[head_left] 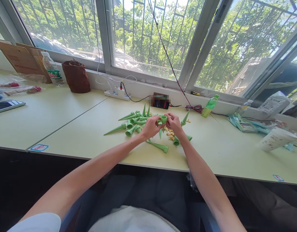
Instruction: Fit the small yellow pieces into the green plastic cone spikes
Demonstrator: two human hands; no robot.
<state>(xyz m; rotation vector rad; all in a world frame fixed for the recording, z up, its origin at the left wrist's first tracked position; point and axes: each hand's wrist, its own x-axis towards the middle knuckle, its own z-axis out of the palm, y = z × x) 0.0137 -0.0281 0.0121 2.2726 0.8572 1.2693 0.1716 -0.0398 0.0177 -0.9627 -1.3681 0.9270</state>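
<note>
Between my hands a green plastic watering spike (164,119) is held above the table, its round open socket facing up toward me. My left hand (151,127) grips it from the left with bent fingers. On the other side my right hand (174,123) is closed at the socket's rim, fingertips pinched; whether a small part is between them I cannot make out. More green spikes (116,129) lie in a loose pile beside and behind my left hand. One spike (159,147) lies nearer me. Small yellow plastic pieces (171,132) are heaped under my hands.
Behind the pile are a phone (160,101) and a power strip (117,93) with cables. A brown bag (76,76) and a water bottle (53,71) stand back left. To the right are a green drink bottle (210,105), plastic packets (242,122) and a white cup (277,139).
</note>
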